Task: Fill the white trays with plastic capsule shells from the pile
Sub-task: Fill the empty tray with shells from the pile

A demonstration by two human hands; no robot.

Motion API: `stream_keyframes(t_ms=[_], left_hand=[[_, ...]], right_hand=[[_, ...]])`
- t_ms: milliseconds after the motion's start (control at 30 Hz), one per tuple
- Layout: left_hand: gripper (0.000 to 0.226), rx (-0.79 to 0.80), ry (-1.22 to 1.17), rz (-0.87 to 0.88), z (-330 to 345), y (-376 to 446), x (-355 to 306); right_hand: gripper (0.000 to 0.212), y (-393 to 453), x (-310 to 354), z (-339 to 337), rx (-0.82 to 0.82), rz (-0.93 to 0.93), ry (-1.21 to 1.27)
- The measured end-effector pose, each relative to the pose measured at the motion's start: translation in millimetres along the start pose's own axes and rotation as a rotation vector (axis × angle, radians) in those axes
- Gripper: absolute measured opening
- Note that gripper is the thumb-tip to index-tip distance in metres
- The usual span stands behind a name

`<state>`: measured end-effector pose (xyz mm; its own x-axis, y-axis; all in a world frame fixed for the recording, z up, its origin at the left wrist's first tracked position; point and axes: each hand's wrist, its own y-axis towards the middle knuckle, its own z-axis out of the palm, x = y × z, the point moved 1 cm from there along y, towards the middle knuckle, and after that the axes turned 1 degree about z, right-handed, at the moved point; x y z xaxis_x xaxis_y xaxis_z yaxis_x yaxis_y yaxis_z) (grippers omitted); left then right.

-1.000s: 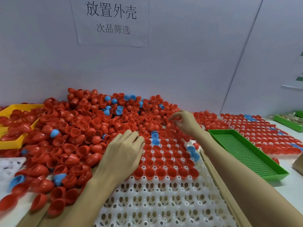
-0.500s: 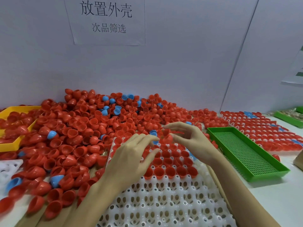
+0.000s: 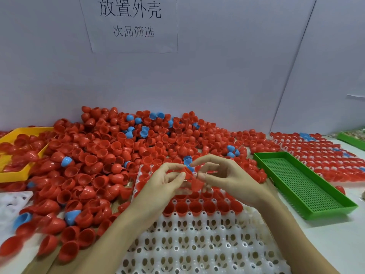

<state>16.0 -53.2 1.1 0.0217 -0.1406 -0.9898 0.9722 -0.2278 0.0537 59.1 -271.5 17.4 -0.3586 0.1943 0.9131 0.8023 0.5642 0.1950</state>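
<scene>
A big pile of red capsule shells [image 3: 110, 155], with a few blue ones mixed in, covers the table's back and left. A white tray [image 3: 197, 244] lies in front of me; its far rows hold red shells, its near holes stand bare. Above the filled rows my left hand [image 3: 160, 186] and my right hand [image 3: 231, 180] meet. Both pinch red shells [image 3: 194, 181] between their fingertips, and the shells look nested or touching. A blue shell [image 3: 187, 161] shows just behind the fingers.
A green perforated tray [image 3: 304, 186] lies to the right, with a filled tray of red shells [image 3: 325, 155] behind it. At the left stands a yellow tray [image 3: 11, 175] holding red shells. A second white tray [image 3: 11, 202] peeks in at the left edge.
My right hand came back from the far pile with shells. My left hand lifted off the tray, and both hands now meet over the filled rows.
</scene>
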Motion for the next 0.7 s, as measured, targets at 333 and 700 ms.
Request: stream_keyframes(t_ms=[333, 700], left_hand=[[0.032, 0.021, 0.073, 0.003, 4.4, -2.4, -2.5], [0.024, -0.283, 0.118, 0.021, -19.5, 2.1, -11.2]], right_hand=[[0.012, -5.9, 13.1, -14.6, -0.017, -0.028, -0.215], [0.010, -80.6, -8.2, -78.6, -0.090, 0.216, -0.693]])
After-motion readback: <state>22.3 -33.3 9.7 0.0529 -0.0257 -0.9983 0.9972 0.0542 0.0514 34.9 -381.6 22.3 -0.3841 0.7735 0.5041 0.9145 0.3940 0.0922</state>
